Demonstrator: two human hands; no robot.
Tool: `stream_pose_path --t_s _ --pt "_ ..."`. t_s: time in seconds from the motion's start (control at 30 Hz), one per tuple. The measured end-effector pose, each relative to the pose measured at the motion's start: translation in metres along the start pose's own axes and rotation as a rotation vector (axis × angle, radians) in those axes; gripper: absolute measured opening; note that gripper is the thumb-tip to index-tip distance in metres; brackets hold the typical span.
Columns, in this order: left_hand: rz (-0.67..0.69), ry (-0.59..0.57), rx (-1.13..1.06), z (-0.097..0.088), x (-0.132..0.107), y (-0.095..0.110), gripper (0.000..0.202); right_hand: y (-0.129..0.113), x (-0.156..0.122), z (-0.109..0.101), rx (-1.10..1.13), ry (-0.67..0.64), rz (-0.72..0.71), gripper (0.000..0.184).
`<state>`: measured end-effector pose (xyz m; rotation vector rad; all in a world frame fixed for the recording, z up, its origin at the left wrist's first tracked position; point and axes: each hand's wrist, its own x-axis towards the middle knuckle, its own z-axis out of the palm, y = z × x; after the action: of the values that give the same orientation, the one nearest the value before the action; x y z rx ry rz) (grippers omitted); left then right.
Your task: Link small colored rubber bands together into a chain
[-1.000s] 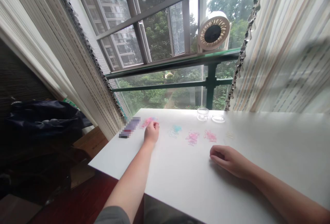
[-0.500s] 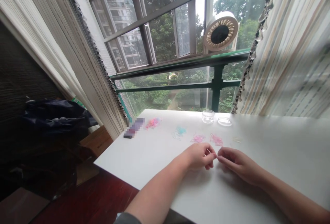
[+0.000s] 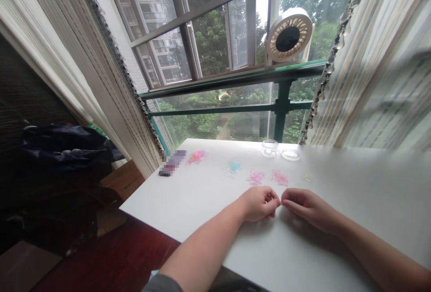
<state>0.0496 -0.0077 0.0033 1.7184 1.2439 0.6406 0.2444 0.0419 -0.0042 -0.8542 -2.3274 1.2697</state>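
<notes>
My left hand [image 3: 263, 203] is closed in a pinch, thumb against the fingers. Its fingertips nearly meet those of my right hand [image 3: 308, 207], which is pinched too. Whatever lies between the fingertips is too small to make out. Just beyond the hands, small piles of thin coloured pieces lie on the white table: a purple-pink pile [image 3: 256, 178], a pink pile [image 3: 280, 177] and a few pale yellow pieces [image 3: 306, 177]. Farther left are a pale blue pile [image 3: 233, 167] and a mixed pink and orange pile [image 3: 198, 157].
At the back of the white table [image 3: 175, 198] stand a clear round container [image 3: 270, 148] and a clear lid [image 3: 290, 154]. A blurred-out dark flat object [image 3: 172, 163] lies near the left edge. A white fan [image 3: 289, 36] is on the green railing by the window. Curtains hang on both sides.
The view has shifted slightly. My hands stay pinched close together over the table, and the piles look the same.
</notes>
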Motion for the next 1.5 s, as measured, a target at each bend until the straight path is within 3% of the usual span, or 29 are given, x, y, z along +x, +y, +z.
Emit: stream_pose_path --t_s 0.17,0.57,0.77,1.03,1.5 --pt "-0.011 -0.003 -0.055 -0.002 0.001 -0.001 0.022 -0.004 0.001 0.002 0.012 0.046 0.038 0.032" --pt "-0.023 0.013 -0.198 -0.008 0.005 -0.005 0.025 -0.011 0.001 0.002 0.277 0.147 0.078 0.024" --pt "-0.021 0.011 -0.201 -0.009 0.004 -0.002 0.023 -0.009 0.000 0.002 0.367 0.113 0.033 0.021" --pt "-0.038 0.042 -0.123 -0.008 0.004 0.000 0.023 -0.010 -0.001 0.002 0.293 0.135 0.020 0.026" --pt "-0.047 0.049 -0.119 -0.005 0.001 -0.002 0.023 -0.006 0.002 0.004 0.196 0.144 0.018 0.016"
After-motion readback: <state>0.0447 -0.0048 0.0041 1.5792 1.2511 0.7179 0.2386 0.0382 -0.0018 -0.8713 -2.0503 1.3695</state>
